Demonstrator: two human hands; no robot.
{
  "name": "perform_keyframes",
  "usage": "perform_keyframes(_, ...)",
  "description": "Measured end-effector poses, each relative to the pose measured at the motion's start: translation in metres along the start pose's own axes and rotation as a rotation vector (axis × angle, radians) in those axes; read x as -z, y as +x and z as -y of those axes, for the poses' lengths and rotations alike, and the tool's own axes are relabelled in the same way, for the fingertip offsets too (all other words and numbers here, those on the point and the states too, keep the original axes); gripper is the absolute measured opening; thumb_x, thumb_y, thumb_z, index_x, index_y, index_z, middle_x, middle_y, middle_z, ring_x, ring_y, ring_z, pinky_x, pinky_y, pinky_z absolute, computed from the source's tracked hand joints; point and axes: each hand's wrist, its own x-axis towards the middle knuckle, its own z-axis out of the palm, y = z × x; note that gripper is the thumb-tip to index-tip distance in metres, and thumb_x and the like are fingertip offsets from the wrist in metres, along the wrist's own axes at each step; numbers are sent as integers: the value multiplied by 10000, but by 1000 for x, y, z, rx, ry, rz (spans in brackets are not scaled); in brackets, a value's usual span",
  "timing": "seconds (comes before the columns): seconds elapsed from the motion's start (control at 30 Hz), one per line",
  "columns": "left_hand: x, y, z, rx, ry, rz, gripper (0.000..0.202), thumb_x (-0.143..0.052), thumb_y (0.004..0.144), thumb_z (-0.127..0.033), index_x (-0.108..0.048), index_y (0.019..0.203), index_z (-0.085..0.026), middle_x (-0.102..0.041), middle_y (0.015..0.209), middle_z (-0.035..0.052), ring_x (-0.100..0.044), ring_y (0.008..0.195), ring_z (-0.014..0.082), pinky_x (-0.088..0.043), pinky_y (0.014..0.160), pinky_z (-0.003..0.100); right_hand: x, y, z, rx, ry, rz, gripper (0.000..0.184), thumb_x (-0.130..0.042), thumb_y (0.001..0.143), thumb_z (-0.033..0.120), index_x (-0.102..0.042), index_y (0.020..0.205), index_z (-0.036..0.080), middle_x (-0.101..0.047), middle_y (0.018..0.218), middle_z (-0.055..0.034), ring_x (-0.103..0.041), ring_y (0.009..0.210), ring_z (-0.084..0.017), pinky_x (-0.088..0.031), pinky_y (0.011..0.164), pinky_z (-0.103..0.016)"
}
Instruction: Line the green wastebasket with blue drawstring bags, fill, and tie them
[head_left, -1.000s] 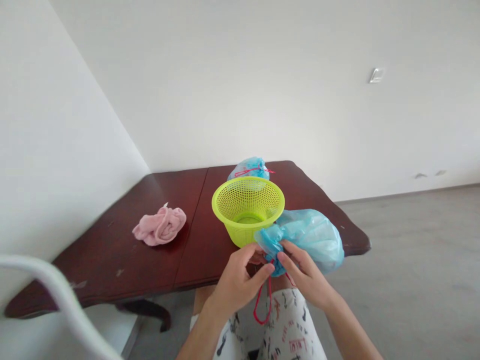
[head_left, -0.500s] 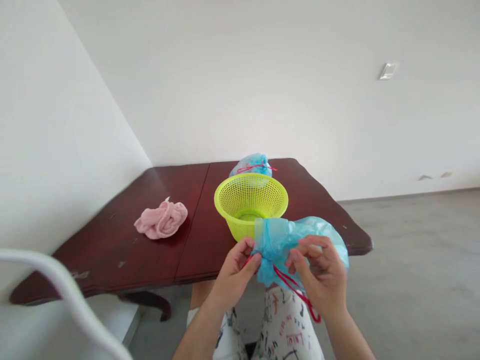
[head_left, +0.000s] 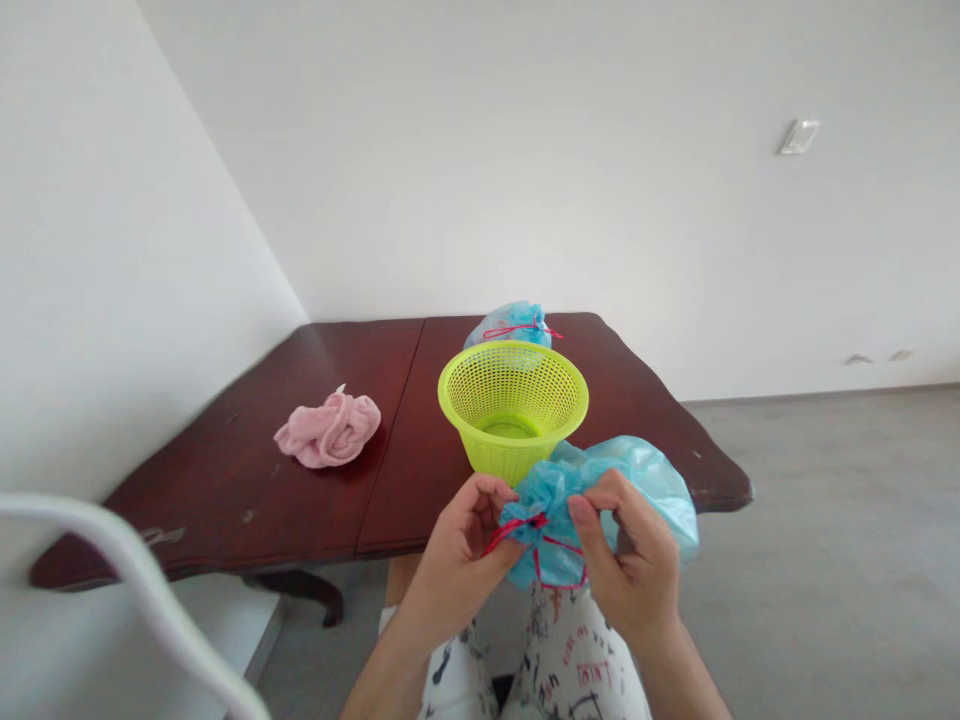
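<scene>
A blue plastic drawstring bag hangs in front of the table, its gathered mouth towards the left and its rounded body to the right. My left hand is closed around the left side of the mouth, by the red drawstring. At the right of the gathers, my right hand pinches the bag between thumb and forefinger. A loop of the red string dangles between my hands. What is inside the bag cannot be made out.
Just beyond the bag, a lime-green plastic basket stands on the dark red wooden table. Another tied blue bag lies behind it. A crumpled pink cloth rests on the left. A white curved bar crosses the lower left.
My right hand has come in to the bag's mouth and its fingers have closed there. The gathered mouth has turned, and the string loop hangs nearer the middle. My view has shifted slightly.
</scene>
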Motion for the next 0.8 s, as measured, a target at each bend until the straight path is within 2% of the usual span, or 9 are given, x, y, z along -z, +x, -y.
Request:
perform_keyframes(0.1, 16, -4, -5, 85, 71, -5, 429, -1037, 936, -460, -718, 1120, -239, -704, 968, 7, -638, 811, 154, -543, 709, 249, 2, -3, -4, -39, -4, -207, 238, -733, 1181, 262, -664, 953, 258, -539, 830, 6, -519, 730, -185, -423, 658, -335)
perform_keyframes(0.2, 36, -10, -10, 124, 87, 10, 432, -988, 981, -535, -704, 1056, -220, -670, 901, -2, -591, 748, 139, -493, 674, 241, 3, -3, -6, -111, 6, -324, 273, -746, 1192, 350, -658, 949, 260, -516, 834, 9, -482, 698, -179, -391, 620, -322)
perform_keyframes(0.33, 64, -18, -9, 0, 112, -47, 376, -901, 1064, -532, -763, 1247, -234, -667, 937, 5, -610, 787, 147, -515, 712, 236, 3, 0, -4, -229, 83, -372, 363, -784, 1175, 462, -629, 916, 260, -493, 819, 16, -452, 661, -167, -339, 556, -301)
perform_keyframes(0.47, 80, -24, -5, -71, 216, -149, 335, -822, 1127, -516, -745, 1352, -281, -606, 900, -25, -559, 706, 133, -513, 638, 216, 7, 2, -4, -314, 250, -467, 364, -772, 1185, 480, -605, 951, 256, -501, 864, 20, -422, 620, -129, -302, 524, -283)
perform_keyframes(0.53, 78, -26, -7, -166, 289, -195, 297, -810, 1133, -504, -748, 1324, -285, -629, 929, -6, -603, 748, 157, -562, 679, 245, 11, 2, -6, -313, 299, -444, 342, -780, 1173, 489, -625, 973, 260, -519, 901, 2, -450, 675, -149, -342, 556, -280)
perform_keyframes(0.6, 69, -27, -13, -316, 382, -221, 264, -781, 1146, -486, -778, 1308, -278, -696, 1051, 56, -699, 929, 217, -622, 839, 320, 14, 0, -8, -281, 314, -314, 349, -753, 1179, 500, -632, 954, 262, -513, 908, -16, -482, 766, -192, -411, 636, -297)
perform_keyframes(0.63, 62, -27, -17, -375, 444, -203, 253, -770, 1150, -477, -799, 1305, -279, -728, 1151, 95, -727, 1053, 257, -628, 932, 366, 14, -2, -9, -262, 315, -237, 353, -725, 1192, 496, -633, 944, 262, -510, 911, -23, -489, 809, -209, -442, 687, -312)
perform_keyframes(0.7, 47, -25, -27, -413, 606, -67, 246, -794, 1132, -455, -842, 1321, -305, -760, 1345, 141, -721, 1259, 329, -596, 1076, 452, 12, -6, -11, -234, 325, -114, 348, -667, 1220, 466, -634, 942, 260, -516, 931, -33, -497, 873, -226, -478, 780, -334)
perform_keyframes(0.8, 29, -19, -38, -315, 841, 255, 255, -871, 1101, -414, -868, 1353, -377, -832, 1335, 87, -741, 1260, 326, -520, 1141, 479, 7, -11, -11, -239, 345, -28, 322, -619, 1245, 427, -648, 972, 260, -573, 993, -49, -540, 958, -233, -507, 864, -336)
